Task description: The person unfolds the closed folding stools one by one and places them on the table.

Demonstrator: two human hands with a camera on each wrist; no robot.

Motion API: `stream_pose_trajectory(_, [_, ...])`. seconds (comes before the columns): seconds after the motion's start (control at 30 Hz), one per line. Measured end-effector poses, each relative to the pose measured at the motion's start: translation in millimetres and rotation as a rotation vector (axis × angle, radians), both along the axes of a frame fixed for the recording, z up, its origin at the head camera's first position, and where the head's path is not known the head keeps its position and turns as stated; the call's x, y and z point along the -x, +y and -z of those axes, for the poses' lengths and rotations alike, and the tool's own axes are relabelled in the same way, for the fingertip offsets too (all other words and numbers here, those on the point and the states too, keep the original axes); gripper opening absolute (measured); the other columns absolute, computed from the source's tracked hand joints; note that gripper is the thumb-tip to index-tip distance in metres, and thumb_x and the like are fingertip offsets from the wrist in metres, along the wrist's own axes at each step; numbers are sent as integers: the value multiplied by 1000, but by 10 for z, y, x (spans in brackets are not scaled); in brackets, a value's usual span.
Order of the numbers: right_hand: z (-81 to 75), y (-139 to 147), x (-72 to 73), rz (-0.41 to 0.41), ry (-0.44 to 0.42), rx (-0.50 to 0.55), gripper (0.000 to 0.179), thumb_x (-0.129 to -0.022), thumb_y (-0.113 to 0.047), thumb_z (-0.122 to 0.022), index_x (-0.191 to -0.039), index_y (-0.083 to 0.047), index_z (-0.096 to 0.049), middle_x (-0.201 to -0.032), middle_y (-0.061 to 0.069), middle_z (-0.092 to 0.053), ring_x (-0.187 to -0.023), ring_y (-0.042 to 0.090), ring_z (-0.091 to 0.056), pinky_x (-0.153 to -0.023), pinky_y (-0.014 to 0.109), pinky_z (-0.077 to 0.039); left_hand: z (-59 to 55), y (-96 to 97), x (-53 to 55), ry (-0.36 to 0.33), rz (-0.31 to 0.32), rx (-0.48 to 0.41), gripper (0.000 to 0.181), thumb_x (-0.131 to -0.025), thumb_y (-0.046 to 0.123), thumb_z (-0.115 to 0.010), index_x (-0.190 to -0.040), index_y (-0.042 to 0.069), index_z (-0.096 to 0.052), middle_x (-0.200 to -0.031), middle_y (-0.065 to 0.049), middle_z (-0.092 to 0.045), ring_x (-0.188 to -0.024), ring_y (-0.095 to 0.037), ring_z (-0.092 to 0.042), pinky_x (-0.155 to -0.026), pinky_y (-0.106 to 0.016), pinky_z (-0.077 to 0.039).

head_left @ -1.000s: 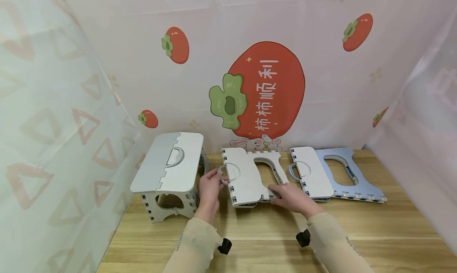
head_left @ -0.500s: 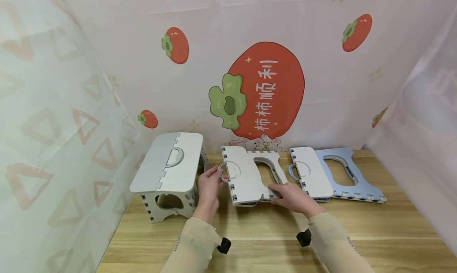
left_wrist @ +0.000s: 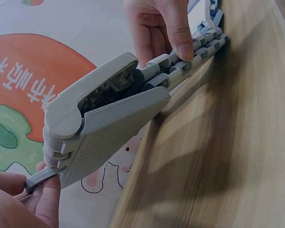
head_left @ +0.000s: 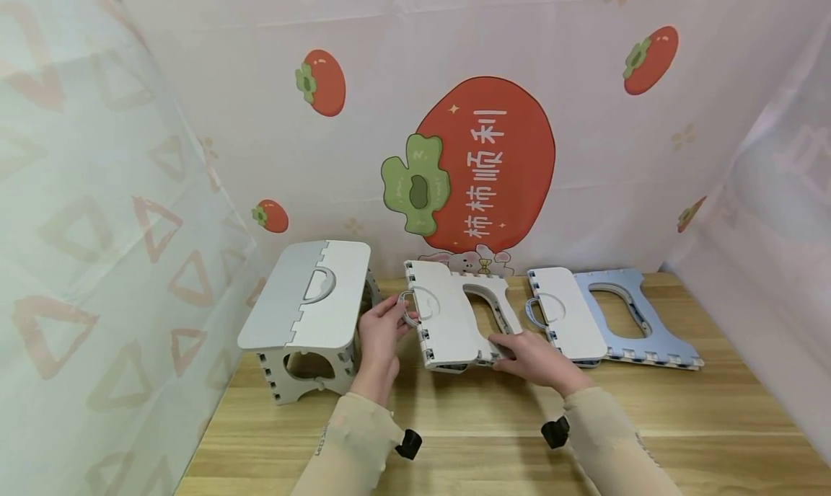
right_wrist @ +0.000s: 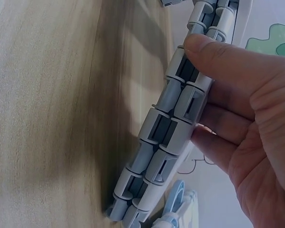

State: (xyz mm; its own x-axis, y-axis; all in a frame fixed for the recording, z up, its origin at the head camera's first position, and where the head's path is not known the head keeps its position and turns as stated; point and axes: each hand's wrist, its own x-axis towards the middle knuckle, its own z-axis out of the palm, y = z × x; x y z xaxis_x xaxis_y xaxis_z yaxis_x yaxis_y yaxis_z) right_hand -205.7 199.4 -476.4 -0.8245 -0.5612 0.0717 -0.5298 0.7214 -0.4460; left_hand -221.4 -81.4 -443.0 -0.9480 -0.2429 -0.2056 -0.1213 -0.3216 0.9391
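Observation:
A white folding stool [head_left: 444,316], folded flat, is in the middle of the head view. My left hand [head_left: 379,334] pinches its loop handle [head_left: 407,310] at the left end. On the near side my right hand [head_left: 535,359] grips the edge of the leg panel, thumb on the hinged rim [right_wrist: 180,95] in the right wrist view. The left wrist view shows the stool's seat end [left_wrist: 109,128] tilted up off the tabletop, its far end low near the wood. Some of my right fingers are hidden behind the panel.
Left of my left hand stands an unfolded grey-and-white stool [head_left: 305,294]. A folded blue-and-white stool [head_left: 623,323] lies to the right, close to my right hand. All are on a wooden table [head_left: 480,445], with a printed cloth [head_left: 363,157] behind.
The handle end of the middle stool has risen a little, and my left hand has moved up with it. My right hand keeps its grip in nearly the same place.

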Motion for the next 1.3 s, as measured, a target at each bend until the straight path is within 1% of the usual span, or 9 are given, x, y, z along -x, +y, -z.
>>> stream_pose_trajectory(0.2, [-7, 10, -10, 8, 14, -3, 37, -92, -22, -78, -125, -11, -67, -98, 0, -71, -79, 7, -57, -68, 30, -51, -59, 9, -13, 18, -2, -33, 38, -100, 7, -65, -136, -5, -62, -123, -26, -67, -82, -16, -74, -76, -25, -61])
stream_pose_trajectory(0.3, [-19, 13, -24, 15, 22, -1, 41, -91, -23, -79, -129, -9, -67, -107, 5, -74, -88, 12, -65, -74, 34, -55, -98, 13, -28, 29, -6, -43, 38, -100, 8, -66, -135, -4, -62, -122, -25, -68, -82, -17, -75, -76, -26, -62])
stream_pose_trajectory(0.4, [-24, 18, -37, 14, 27, 8, 45, -91, -22, -78, -131, -7, -67, -113, 10, -74, -96, 19, -70, -80, 38, -58, -127, 19, -40, 39, -8, -46, 38, -99, 8, -66, -135, -5, -62, -122, -26, -69, -82, -18, -75, -76, -26, -62])
stream_pose_trajectory(0.5, [-22, 24, -39, 7, 38, 17, 46, -91, -22, -78, -132, -6, -66, -114, 12, -74, -99, 22, -71, -81, 40, -59, -140, 26, -42, 46, -9, -51, 36, -99, 7, -66, -133, -5, -64, -122, -26, -69, -81, -17, -75, -75, -26, -62])
stream_pose_trajectory(0.67, [-14, 39, -32, -7, 55, 26, 43, -91, -22, -79, -130, -6, -67, -111, 10, -75, -96, 19, -71, -80, 39, -59, -139, 43, -39, 64, -16, -74, 37, -99, 7, -67, -133, -6, -63, -122, -27, -69, -78, -16, -75, -75, -26, -62])
stream_pose_trajectory(0.8, [-12, 47, -29, -22, 59, 41, 43, -91, -21, -79, -129, -5, -67, -111, 10, -75, -98, 21, -72, -81, 40, -60, -142, 53, -33, 84, -16, -98, 36, -97, 7, -70, -131, -6, -65, -120, -27, -70, -78, -16, -75, -76, -27, -62])
stream_pose_trajectory(1.03, [-23, 68, -38, -19, 48, 67, 45, -91, -21, -79, -131, -4, -67, -116, 12, -74, -106, 26, -72, -86, 43, -60, -182, 76, -12, 98, -11, -100, 31, -95, 8, -72, -124, -4, -70, -111, -21, -74, -77, -16, -75, -76, -29, -63])
stream_pose_trajectory(1.3, [-19, 78, -43, -28, 38, 108, 47, -92, -24, -78, -134, -6, -66, -120, 14, -73, -110, 28, -71, -87, 44, -60, -270, 89, -12, 119, -18, -114, 32, -94, 3, -72, -125, -7, -68, -117, -27, -71, -74, -17, -74, -74, -28, -63])
